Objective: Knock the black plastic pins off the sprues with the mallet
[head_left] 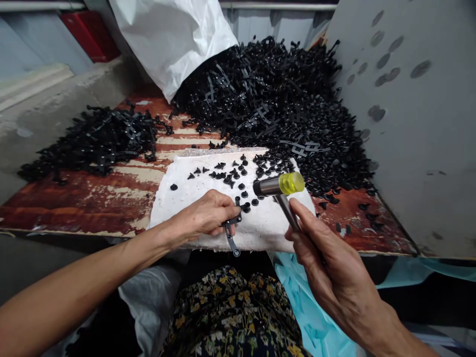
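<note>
Near the front of a white pad [167, 208], my left hand [211, 215] pinches a black plastic linked strip [231, 240], one end of which hangs toward the pad's front edge. My right hand [316, 243] is wrapped round the handle of a mallet [271, 186] with a clear yellow face and a black face. The mallet head is raised just to the right of the strip, apart from it. Small black plastic caps with stems [244, 194] lie scattered on the pad beyond my left hand.
A large heap of black plastic parts [267, 99] covers the back right, spilling from a white sack [174, 39]. Another pile of black pieces [107, 136] lies left on the worn red-brown table [74, 206]. A grey spotted panel [409, 124] stands along the right side.
</note>
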`<action>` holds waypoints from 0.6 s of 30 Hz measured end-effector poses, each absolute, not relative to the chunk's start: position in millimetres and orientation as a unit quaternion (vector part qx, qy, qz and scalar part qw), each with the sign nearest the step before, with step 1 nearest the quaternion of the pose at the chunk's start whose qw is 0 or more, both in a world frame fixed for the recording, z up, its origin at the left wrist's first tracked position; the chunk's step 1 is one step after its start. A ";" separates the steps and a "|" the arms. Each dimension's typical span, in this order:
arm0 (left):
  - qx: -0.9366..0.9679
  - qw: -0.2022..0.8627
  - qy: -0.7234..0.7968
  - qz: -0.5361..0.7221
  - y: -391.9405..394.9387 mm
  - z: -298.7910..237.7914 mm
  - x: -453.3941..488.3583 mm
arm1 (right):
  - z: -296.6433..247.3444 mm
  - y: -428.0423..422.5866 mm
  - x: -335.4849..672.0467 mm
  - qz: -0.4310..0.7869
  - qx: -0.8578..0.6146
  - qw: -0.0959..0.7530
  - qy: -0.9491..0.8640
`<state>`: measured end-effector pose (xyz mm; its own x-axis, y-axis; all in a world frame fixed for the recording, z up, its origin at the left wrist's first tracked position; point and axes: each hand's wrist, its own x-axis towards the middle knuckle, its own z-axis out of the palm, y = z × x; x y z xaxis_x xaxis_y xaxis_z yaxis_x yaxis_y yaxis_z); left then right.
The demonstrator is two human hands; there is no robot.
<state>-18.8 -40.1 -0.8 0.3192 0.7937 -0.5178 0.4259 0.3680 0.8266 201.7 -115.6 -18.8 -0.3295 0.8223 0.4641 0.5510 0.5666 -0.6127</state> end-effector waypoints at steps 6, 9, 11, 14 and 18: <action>0.559 0.616 0.534 0.149 -37.3 -2.1 -24.4 | -23.4 -110.7 201.0 0.171 -0.414 0.340 -0.827; 0.566 0.612 0.536 0.137 -36.2 -0.8 -24.5 | -20.1 -112.7 200.9 0.140 -0.404 0.387 -0.817; 0.568 0.608 0.539 0.130 -35.1 2.2 -23.1 | -19.3 -112.4 201.2 0.128 -0.407 0.374 -0.823; 0.569 0.597 0.554 0.117 -33.5 6.7 -21.5 | -19.9 -110.4 202.1 0.147 -0.409 0.309 -0.846; 0.579 0.601 0.538 0.119 -32.4 5.2 -23.7 | -19.2 -112.7 203.5 0.140 -0.414 0.361 -0.824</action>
